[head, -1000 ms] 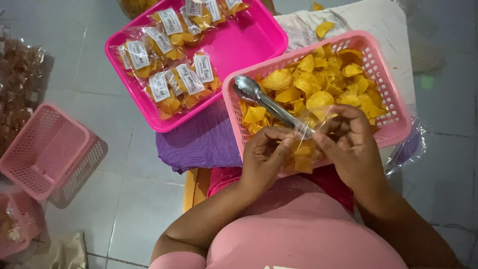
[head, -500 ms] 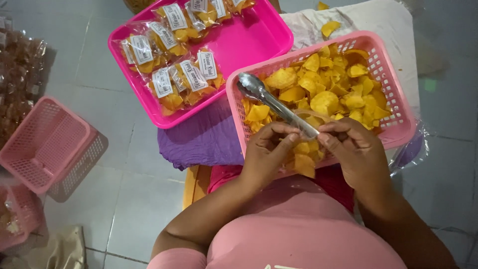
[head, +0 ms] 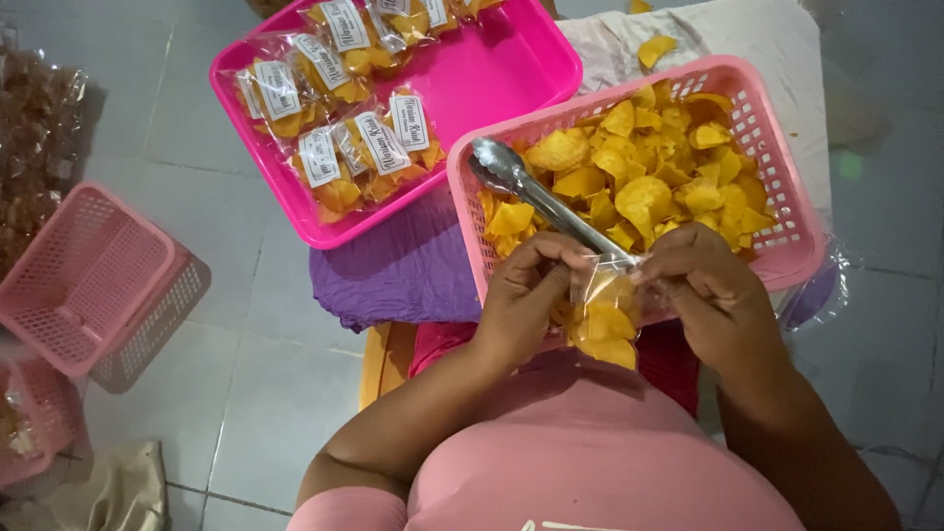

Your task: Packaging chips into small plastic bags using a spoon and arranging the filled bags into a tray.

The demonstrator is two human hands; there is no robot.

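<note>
Both of my hands hold a small clear plastic bag of yellow chips (head: 602, 320) in front of my chest. My left hand (head: 526, 295) pinches the bag's top left edge and my right hand (head: 703, 295) pinches its top right edge. Just beyond the bag stands a light pink mesh basket (head: 757, 84) heaped with loose yellow chips (head: 654, 172). Metal tongs (head: 536, 197) lie across the basket's near left corner, their handle end by my fingers.
A bright pink tray (head: 492, 79) at the back left holds several labelled chip packets (head: 364, 147). It rests over a purple cloth (head: 403, 270). Empty pink baskets (head: 88, 275) stand on the tiled floor at left, beside bags of brown snacks (head: 34, 128).
The bag has come down slightly from the basket's rim toward my chest and hangs fuller. My hands stayed on its top edges.
</note>
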